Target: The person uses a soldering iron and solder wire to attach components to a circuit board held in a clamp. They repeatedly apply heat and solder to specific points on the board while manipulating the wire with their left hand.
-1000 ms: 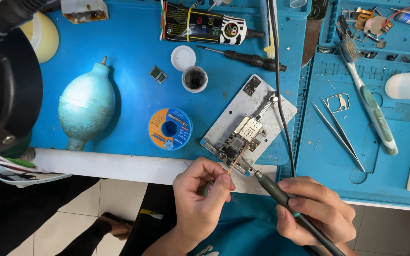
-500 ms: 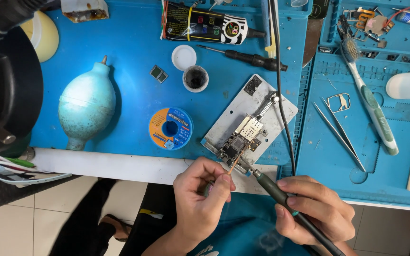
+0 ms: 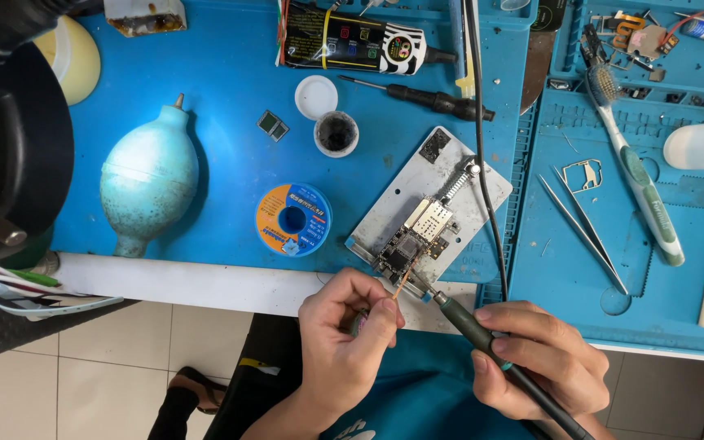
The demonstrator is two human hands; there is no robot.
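Pale floor tiles (image 3: pixel 83 383) show below the tabletop (image 3: pixel 205 281) edge; two blue work mats (image 3: pixel 230 155) cover the top. Left hand (image 3: pixel 344 342) is pinched shut on one thin copper-coloured strand (image 3: pixel 401 285). Right hand (image 3: pixel 543 358) is clamped round one soldering iron (image 3: pixel 466 322), its tip at the near edge of one circuit board (image 3: pixel 413 240). The board sits in one metal holder plate (image 3: pixel 458 183), just beyond both hands. Further out: one solder spool (image 3: pixel 292 218), one blue rubber blower bulb (image 3: pixel 148 179), one small open pot (image 3: pixel 336 133) with one white lid (image 3: pixel 316 97), one screwdriver (image 3: pixel 425 99). On the right mat: two tweezers (image 3: pixel 584 228), one toothbrush (image 3: pixel 633 171).
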